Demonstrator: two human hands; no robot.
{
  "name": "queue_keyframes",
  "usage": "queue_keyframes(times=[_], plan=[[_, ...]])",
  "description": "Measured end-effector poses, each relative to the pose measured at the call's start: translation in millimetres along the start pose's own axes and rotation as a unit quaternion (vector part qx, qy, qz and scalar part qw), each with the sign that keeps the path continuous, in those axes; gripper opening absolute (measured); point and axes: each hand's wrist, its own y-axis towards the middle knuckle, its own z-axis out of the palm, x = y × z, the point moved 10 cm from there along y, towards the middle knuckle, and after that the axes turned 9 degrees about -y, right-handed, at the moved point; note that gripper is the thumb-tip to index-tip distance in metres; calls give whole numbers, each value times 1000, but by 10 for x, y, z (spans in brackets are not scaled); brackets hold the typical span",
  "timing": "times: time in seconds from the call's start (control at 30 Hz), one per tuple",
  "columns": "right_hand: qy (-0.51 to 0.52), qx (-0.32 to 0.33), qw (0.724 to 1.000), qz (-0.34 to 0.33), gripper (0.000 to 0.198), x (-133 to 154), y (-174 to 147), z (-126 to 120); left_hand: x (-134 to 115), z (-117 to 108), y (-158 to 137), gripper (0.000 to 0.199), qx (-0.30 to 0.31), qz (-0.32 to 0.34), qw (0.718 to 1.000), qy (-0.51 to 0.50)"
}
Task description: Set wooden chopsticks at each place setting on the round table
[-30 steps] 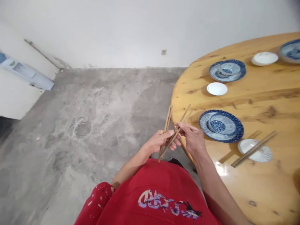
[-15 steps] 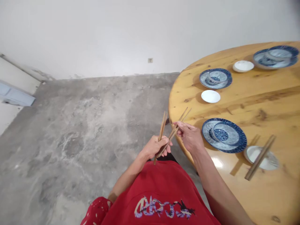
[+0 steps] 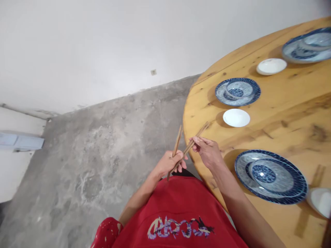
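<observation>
My left hand [image 3: 169,163] is closed around a small bundle of wooden chopsticks [image 3: 176,147], fingers wrapped over their lower part so the tips stick up and away from me, just off the near edge of the round wooden table [image 3: 284,131]. My right hand [image 3: 207,153] pinches a pair of chopsticks [image 3: 198,136] between thumb and fingertips; that pair slants up to the right, its lower end still tucked in at my left fingers, its upper end reaching over the table rim. Just beyond that upper end sits a small white saucer [image 3: 236,117], bare, with nothing laid across it. Behind it is a blue patterned plate with a bowl on it [image 3: 238,91], then another white saucer [image 3: 271,66] and a further blue plate [image 3: 307,48] at the far edge. Close on my right is a bigger blue plate and bowl [image 3: 271,175], with a white dish [image 3: 320,201] partly cut off at the frame's edge beside it. By my judgement the crockery is laid out at each place in view, while the chopsticks for the two far saucers are not down; several sticks remain in my left hand.
</observation>
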Motion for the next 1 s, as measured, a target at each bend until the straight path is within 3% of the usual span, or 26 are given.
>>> queue_keyframes(times=[0.23,0.57,0.73,1.0], plan=[[36,-78,996,-21,53,149,284,-333,-167,-23,181,66,43,-25,998,35],[107,-222,968,-50,51,269,247,-930,-453,211,589,54,143,-14,979,143],[120,-268,955,-50,56,332,310,-987,-627,271,850,50,199,-22,958,206],[123,-308,941,-67,54,465,554,-921,-992,140,1198,41,249,-31,936,246]])
